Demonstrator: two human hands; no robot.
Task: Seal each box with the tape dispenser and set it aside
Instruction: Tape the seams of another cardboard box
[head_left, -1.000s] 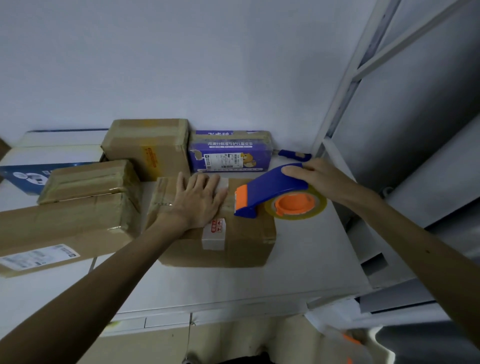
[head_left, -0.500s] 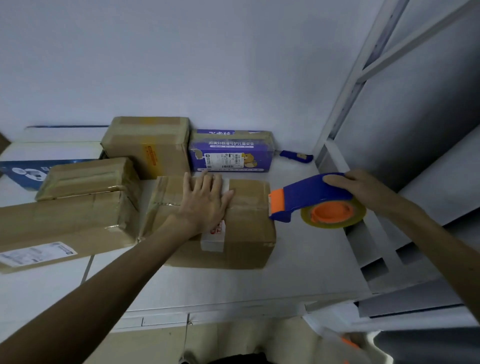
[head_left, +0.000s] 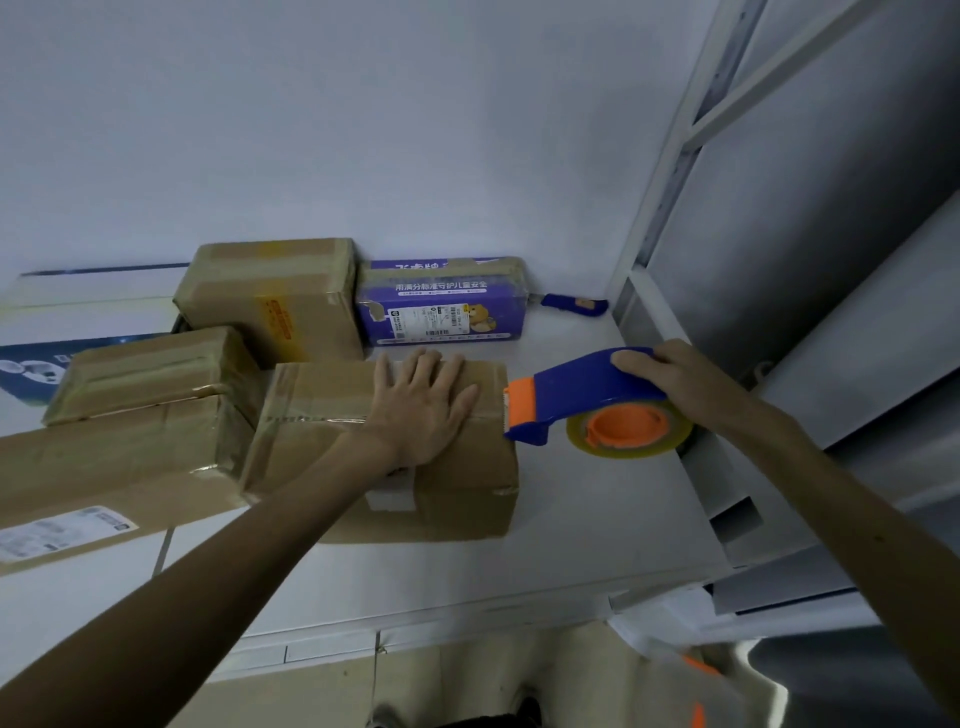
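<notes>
Your left hand lies flat on top of the cardboard box, fingers straight and close together. Your forearm covers part of the white label on the box's front, and nothing on the label can be read. Your right hand is wrapped round the blue handle of the tape dispenser, just right of the box. The dispenser's orange nose sits at the box's upper right edge, but you cannot tell whether it touches. The tape roll hangs low over the white table, and contact there is unclear too.

Behind the box, a purple carton reads "用满分标准守护儿童安全". The larger line above that is cut by tape and illegible, and the print on its barcode sticker is too small. Right of the carton lies a blue utility knife, its blade end hidden. Left of the box sit taped brown boxes. The long one runs out of frame, and its shipping label is blurred. The tall one behind carries a yellow mark with unreadable red print.
</notes>
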